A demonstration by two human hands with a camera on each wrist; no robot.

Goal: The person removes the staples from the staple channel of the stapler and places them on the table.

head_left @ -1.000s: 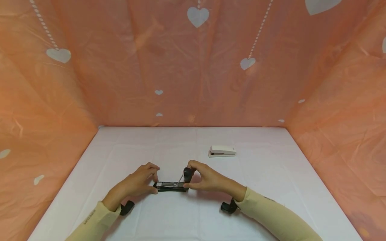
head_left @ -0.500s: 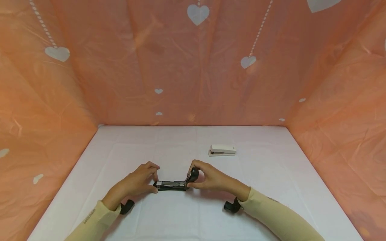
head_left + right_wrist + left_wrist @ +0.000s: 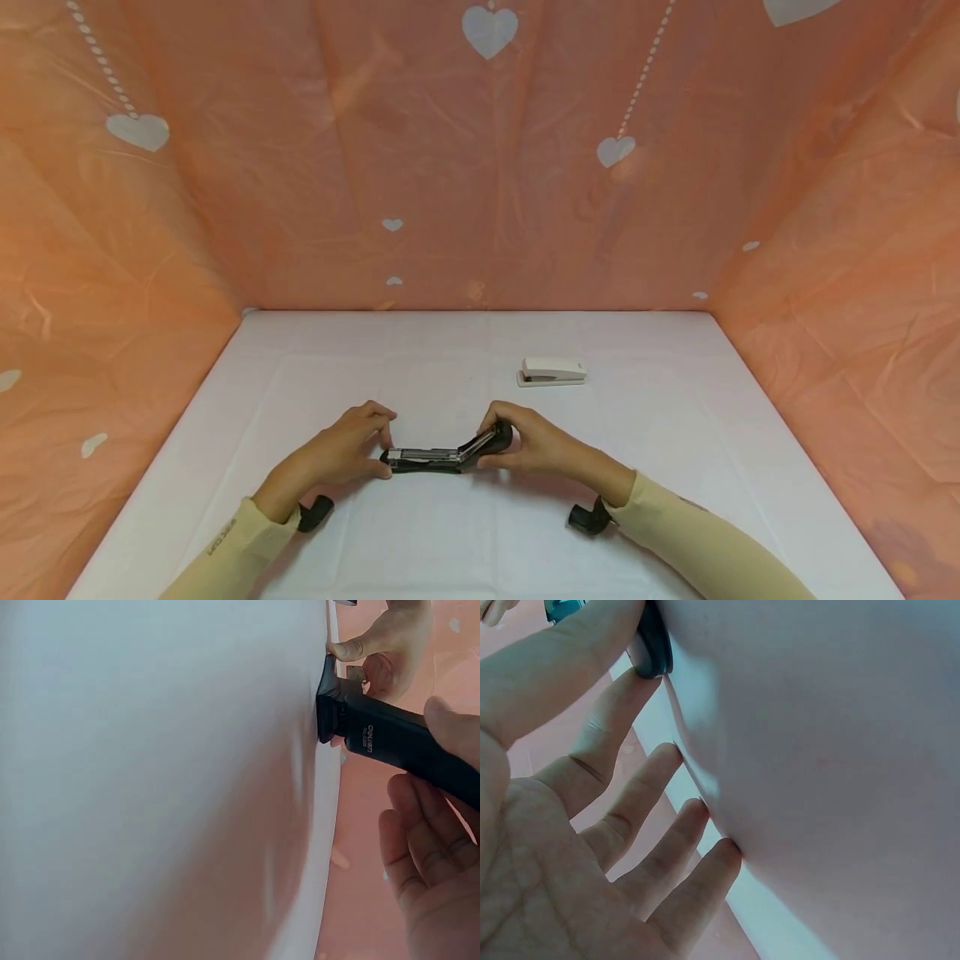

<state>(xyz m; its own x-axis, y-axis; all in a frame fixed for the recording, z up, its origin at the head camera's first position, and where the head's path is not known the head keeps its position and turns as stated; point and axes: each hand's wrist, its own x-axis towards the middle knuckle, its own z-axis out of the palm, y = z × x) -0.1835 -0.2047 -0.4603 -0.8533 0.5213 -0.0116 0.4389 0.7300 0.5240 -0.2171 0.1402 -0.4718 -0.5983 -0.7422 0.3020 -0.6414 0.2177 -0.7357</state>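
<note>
A black stapler (image 3: pixel 426 459) lies on the white table in the head view, hinged wide with its inner metal rail showing. My left hand (image 3: pixel 337 454) pinches the left end of its base between thumb and index finger; the other fingertips touch the table in the left wrist view, where the stapler's dark end (image 3: pixel 654 645) shows. My right hand (image 3: pixel 540 443) grips the raised top arm, which slants up to the right from the hinge. Pale lettering marks that arm (image 3: pixel 397 739) in the right wrist view, with the thumb on one side and fingers on the other.
A white stapler (image 3: pixel 553 372) rests on the table behind my right hand. Orange sheeting (image 3: pixel 480 183) with pale hearts rises at the back and both sides. Black wrist devices (image 3: pixel 315 513) sit under both forearms.
My right hand has moved right, swinging the stapler's top arm from nearly upright to a low slant away from the base. The left hand has kept its hold on the base.
</note>
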